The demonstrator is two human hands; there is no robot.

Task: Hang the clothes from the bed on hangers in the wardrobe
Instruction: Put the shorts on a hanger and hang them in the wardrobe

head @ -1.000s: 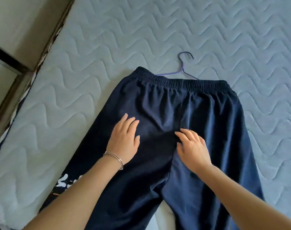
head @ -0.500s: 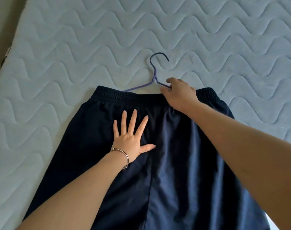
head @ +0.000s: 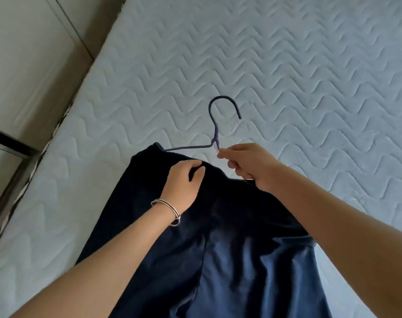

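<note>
Firmly, the right hand [head: 252, 166] pinches the thin purple wire hanger [head: 214, 141] at its neck. The left hand [head: 184, 182] grips the waistband of the navy blue fabric trousers [head: 229, 249], which lie on the pale quilted mattress [head: 287, 65] near its left edge. Bare mattress spreads beyond the hook.

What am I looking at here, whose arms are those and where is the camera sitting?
There is no machine: these are a person's two bare arms, filmed by one camera worn on their head, looking down. A quilted mattress fills the view, with dark blue trousers lying on it. The left hand, with a bracelet at the wrist, grips the trousers' top edge. The right hand pinches a purple hanger just below its hook; the hanger's one visible arm goes under that top edge.
</note>
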